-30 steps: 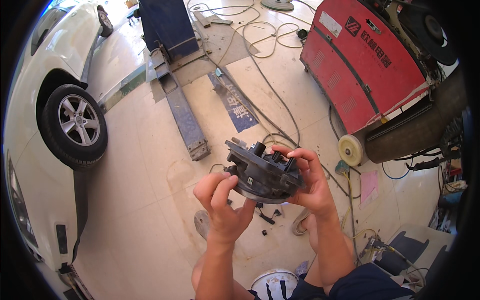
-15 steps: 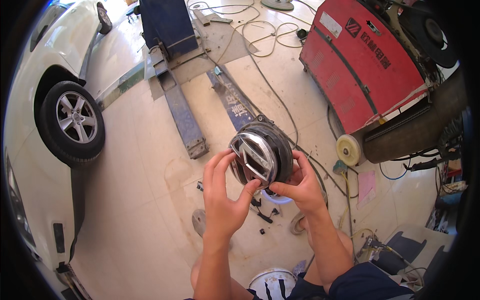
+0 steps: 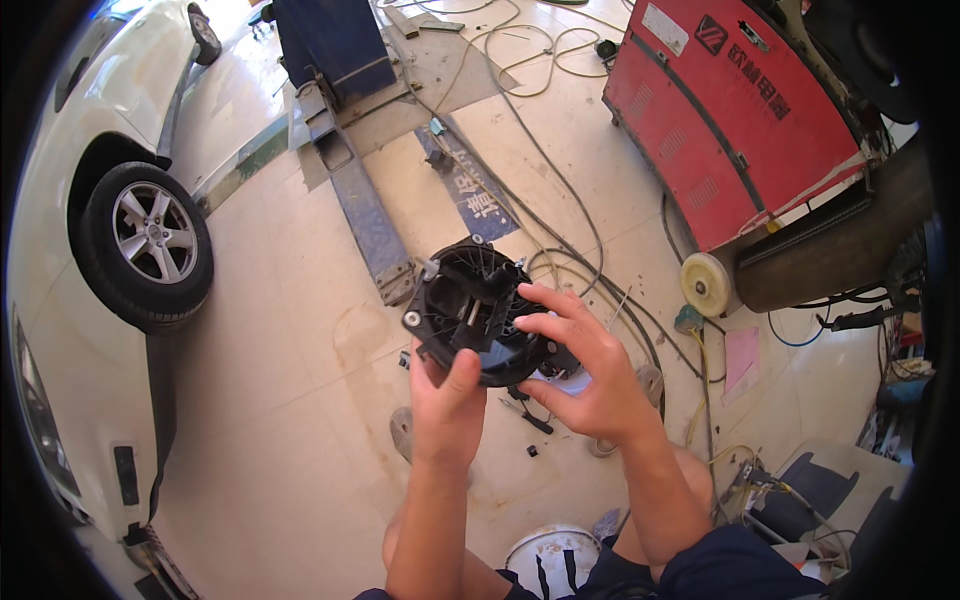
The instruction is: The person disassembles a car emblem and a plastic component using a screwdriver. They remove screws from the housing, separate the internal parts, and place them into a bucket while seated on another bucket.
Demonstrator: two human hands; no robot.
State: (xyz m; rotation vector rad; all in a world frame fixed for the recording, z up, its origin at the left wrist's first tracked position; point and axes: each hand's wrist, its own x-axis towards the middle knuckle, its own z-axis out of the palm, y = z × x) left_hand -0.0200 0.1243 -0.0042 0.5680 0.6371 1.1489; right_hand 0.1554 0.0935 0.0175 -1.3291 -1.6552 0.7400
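A round car emblem assembly [image 3: 470, 345] is held up in front of me, its black plastic back with ribs, openings and several mounting points turned upward. Around its lower left edge my left hand [image 3: 447, 410] is closed, thumb on the near rim, other fingers mostly hidden beneath. At its right edge my right hand [image 3: 595, 375] touches with the fingertips, thumb low and fingers curved over the side. The chrome front faces away and is hidden. On the floor below lie a small dark tool [image 3: 530, 415] and a small black piece [image 3: 532, 452].
A white car with its front wheel [image 3: 150, 240] stands at the left. Blue steel lift arms [image 3: 365, 215] lie ahead. To the right are a red machine [image 3: 725, 120] on a cream wheel [image 3: 707, 284] and a dark cylinder [image 3: 830, 240]. Cables [image 3: 560, 190] run across the floor.
The emblem assembly has been turned over, from chrome front showing to black back showing, and has shifted slightly left. My left fingers have gone underneath it; my right fingers have moved onto its upper right side.
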